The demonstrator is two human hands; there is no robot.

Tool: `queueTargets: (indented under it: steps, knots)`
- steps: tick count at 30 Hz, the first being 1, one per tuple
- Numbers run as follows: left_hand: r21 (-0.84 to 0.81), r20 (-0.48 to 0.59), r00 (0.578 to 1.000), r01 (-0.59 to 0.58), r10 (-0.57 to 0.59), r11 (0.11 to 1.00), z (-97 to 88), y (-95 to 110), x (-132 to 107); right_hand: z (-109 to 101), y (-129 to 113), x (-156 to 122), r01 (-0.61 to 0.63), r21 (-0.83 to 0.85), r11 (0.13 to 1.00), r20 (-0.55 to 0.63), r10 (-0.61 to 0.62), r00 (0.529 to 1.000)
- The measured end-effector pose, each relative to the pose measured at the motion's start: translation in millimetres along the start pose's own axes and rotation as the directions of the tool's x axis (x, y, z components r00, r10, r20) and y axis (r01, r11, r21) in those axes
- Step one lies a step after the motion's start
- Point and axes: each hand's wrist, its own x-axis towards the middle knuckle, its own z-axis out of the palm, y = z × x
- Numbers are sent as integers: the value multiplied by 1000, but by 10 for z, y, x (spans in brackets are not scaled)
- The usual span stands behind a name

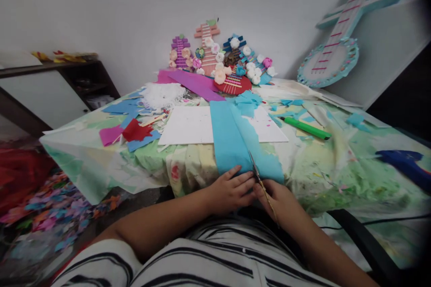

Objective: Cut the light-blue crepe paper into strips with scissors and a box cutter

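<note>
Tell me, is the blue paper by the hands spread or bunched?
Spread: the blue paper runs broad from the white board to the left hand. Whether it's doubled anywhere, I cannot tell.

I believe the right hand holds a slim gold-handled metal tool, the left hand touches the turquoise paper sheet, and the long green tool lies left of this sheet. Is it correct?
The side is wrong: the head view shows the long green tool lying right of the turquoise paper sheet. The rest stands.
</note>
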Motion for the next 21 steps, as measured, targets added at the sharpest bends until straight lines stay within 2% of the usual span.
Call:
queueTargets:
  steps: [2, 4, 7, 9, 12, 14, 17, 21]
  knots:
    - [-13, -59, 997, 50, -51, 999, -45, 9, 3, -62, -25, -34, -1, -121, 993, 19, 3, 1000]
    - [-6, -68, 983, 172, -172, 985, -113, 3, 35, -112, -39, -75, -10, -191, 982, 43, 19, 999]
    - [62, 30, 914, 403, -405, 913, -209, -63, 115, -126, -31, -139, -18, -198, 980, 69, 33, 997]
    - [98, 140, 860, 482, -491, 871, -246, -126, 167, -88, -6, -178, -49, -123, 991, 74, 59, 996]
    - [112, 353, 780, 513, -517, 851, -273, -188, 225, 3, 48, -234, -90, 35, 995, 70, 88, 994]
    - [115, 454, 730, 520, -510, 847, -287, -196, 259, 55, 80, -273, -101, 125, 987, 80, 92, 993]
    - [134, 522, 680, 531, -516, 836, -312, -189, 324, 82, 94, -334, -113, 189, 976, 89, 98, 991]
    - [168, 564, 627, 549, -537, 819, -320, -209, 431, 22, 35, -400, -125, 161, 979, 64, 116, 991]
